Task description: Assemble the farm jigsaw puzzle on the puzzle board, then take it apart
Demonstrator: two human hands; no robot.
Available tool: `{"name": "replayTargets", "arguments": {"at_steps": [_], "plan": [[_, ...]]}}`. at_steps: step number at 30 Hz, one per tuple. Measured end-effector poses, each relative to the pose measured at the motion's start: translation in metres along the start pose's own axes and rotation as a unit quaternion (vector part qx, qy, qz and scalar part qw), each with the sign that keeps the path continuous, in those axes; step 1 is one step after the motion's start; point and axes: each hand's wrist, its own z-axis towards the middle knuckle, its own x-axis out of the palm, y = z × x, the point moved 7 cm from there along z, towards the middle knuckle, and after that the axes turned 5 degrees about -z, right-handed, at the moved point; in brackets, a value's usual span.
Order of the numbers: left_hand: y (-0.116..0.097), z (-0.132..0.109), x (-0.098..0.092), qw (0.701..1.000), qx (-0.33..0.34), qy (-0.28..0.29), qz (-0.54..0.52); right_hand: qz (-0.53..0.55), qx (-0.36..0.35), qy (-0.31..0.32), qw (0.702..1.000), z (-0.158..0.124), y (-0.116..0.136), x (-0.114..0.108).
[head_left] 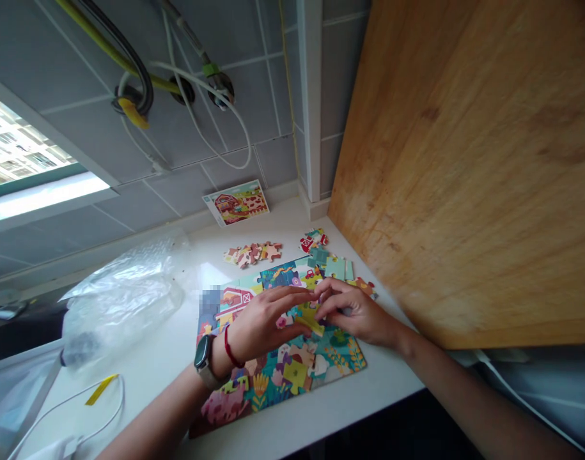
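A colourful farm jigsaw puzzle (261,377) lies partly put together on its board. My left hand (266,316) reaches over its middle, fingers stretched out and thumb apart, with a wristwatch and a red band on the wrist. Close to its fingertips is a yellow-green puzzle piece (311,316). From the right, my right hand (352,310) curls its fingers in at this piece's right edge, seemingly pinching it; the fingers partly hide the contact. Another yellow-green piece (295,374) sits on the lower part of the puzzle.
Behind the board are a brown-and-cream pile of loose pieces (254,253) and a smaller red-and-white pile (314,239). A farm picture card (239,203) leans at the wall. Plastic wrapping (129,300) lies left, a white cable (122,399) nearer. A wooden panel (465,166) bounds the right side.
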Motion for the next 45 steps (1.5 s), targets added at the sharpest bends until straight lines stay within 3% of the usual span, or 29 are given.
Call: {"name": "replayTargets", "arguments": {"at_steps": [4,8,11,14,18,30,45], "plan": [[0.004,0.004,-0.001,0.999,0.037,0.011,0.014,-0.004,0.009,-0.025,1.000,0.002,-0.001,-0.005],[0.014,-0.001,-0.002,0.997,0.051,-0.022,0.060,-0.072,0.018,-0.053,0.996,0.003,-0.003,-0.007],[0.028,-0.008,-0.008,0.991,0.026,-0.083,0.106,-0.171,0.027,-0.132,0.976,-0.001,-0.004,-0.019],[0.044,-0.014,-0.009,0.986,-0.011,-0.108,0.126,-0.244,0.005,-0.160,0.956,-0.003,-0.001,-0.025],[0.054,-0.015,-0.003,0.990,-0.044,-0.080,0.110,-0.304,-0.016,-0.112,0.946,0.001,0.004,-0.017],[0.054,-0.017,0.001,0.984,-0.044,-0.090,0.145,-0.354,-0.026,-0.028,0.934,-0.002,-0.005,-0.001],[0.050,-0.017,0.000,0.979,-0.026,-0.096,0.178,-0.352,-0.027,-0.005,0.936,-0.001,-0.006,0.005]]}}
